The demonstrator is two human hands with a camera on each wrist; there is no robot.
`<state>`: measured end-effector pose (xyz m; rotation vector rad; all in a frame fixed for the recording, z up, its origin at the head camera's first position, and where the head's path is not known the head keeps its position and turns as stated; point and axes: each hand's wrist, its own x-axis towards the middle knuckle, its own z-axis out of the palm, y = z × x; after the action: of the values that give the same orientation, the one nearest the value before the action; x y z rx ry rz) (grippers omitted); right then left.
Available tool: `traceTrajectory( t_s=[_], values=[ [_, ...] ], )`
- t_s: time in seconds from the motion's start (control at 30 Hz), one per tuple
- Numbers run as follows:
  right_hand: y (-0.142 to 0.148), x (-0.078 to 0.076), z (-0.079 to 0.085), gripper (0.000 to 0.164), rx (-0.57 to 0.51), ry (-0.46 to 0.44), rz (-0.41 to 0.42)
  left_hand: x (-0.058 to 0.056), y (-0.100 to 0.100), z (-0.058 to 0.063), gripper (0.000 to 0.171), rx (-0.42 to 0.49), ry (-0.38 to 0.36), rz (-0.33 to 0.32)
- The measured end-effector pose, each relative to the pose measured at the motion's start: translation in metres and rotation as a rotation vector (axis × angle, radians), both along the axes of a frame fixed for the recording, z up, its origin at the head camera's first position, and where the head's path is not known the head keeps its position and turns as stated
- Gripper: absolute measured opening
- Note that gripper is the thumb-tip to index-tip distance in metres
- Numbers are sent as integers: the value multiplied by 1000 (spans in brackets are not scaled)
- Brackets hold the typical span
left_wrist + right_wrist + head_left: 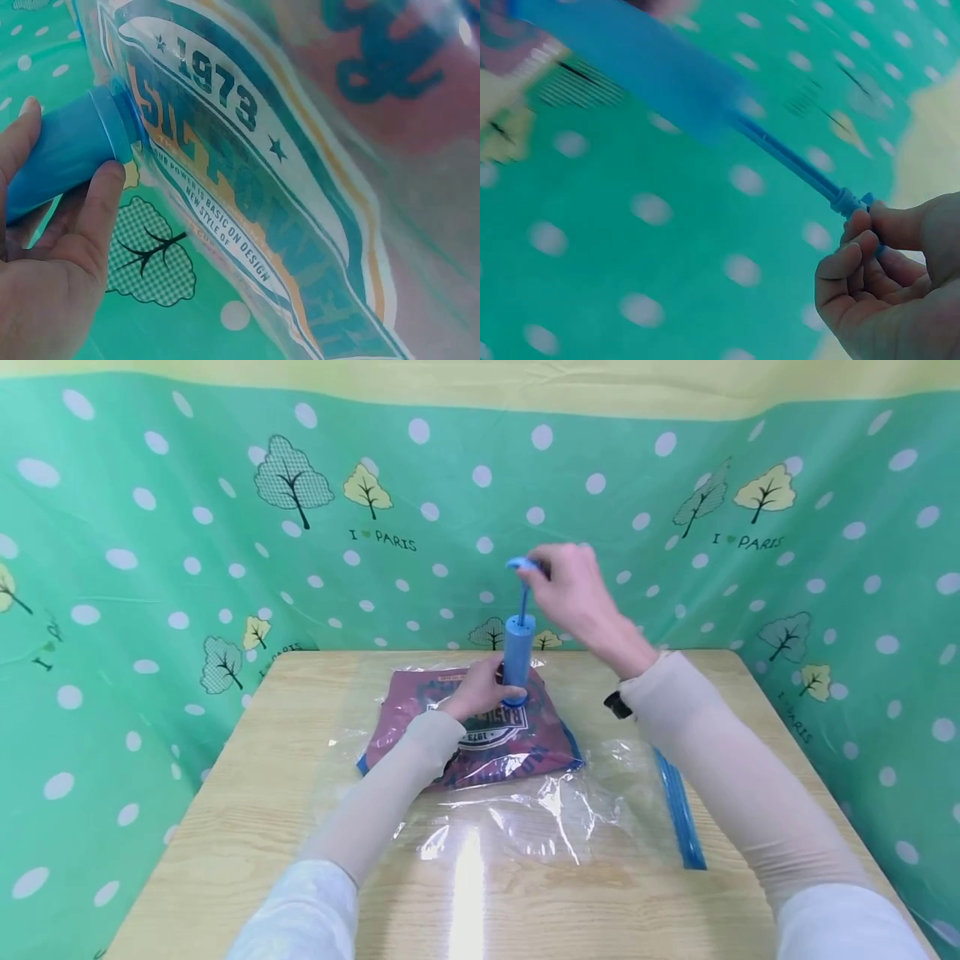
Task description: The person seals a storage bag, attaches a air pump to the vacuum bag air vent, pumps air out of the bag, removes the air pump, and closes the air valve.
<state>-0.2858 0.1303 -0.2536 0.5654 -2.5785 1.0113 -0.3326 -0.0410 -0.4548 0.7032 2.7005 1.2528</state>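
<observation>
A blue hand pump [517,652] stands upright on a clear plastic storage bag [517,827], its rod partly drawn out of the barrel. My left hand [480,690] grips the lower barrel, close over the bag; in the left wrist view its fingers curl around the blue cylinder [64,154]. With my right hand [573,585] I hold the pump's handle at the top, and the right wrist view shows thumb and fingers pinching it at the end of the rod [791,161]. Folded maroon clothing [405,714] with printed lettering lies inside the bag.
A blue zip strip [678,810] runs along the bag's right side, partly behind my right forearm. The bag lies on a wooden table [247,810]. Green dotted curtain [450,485] hangs behind and at both sides of it.
</observation>
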Motion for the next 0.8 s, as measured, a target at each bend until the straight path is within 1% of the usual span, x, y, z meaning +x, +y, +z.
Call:
traceTrajectory(
  t_s=[0.07,0.13,0.2,0.27,0.33,0.4,0.5,0.53,0.57,0.63,0.73,0.8],
  values=[
    [1,5,24,25,-29,38,-21,0,0,-2,52,0,-2,6],
    [2,10,46,26,-31,95,-43,0,0,-3,54,5,-12,11],
    [3,14,61,28,-8,148,-64,1,0,-4,56,12,-26,16],
    [4,17,69,29,8,191,-72,1,0,-4,57,15,-36,21],
    [4,18,68,30,10,234,-70,1,-1,-3,56,16,-35,26],
    [4,16,62,30,0,255,-61,0,-1,-3,55,17,-28,25],
    [2,10,43,28,2,228,-49,-1,-1,-1,53,14,-10,13],
    [1,7,34,26,11,201,-41,-1,-1,-1,54,15,-6,8],
    [-1,4,24,26,22,154,-33,-1,-1,-1,54,12,-5,6],
    [-3,-2,-1,24,53,80,-15,0,-1,-1,53,7,-4,9],
    [-6,-7,-36,24,95,14,8,1,-1,-2,54,9,-9,12],
    [-6,-8,-53,23,114,10,10,3,-1,-2,54,4,-14,9]
  ],
)
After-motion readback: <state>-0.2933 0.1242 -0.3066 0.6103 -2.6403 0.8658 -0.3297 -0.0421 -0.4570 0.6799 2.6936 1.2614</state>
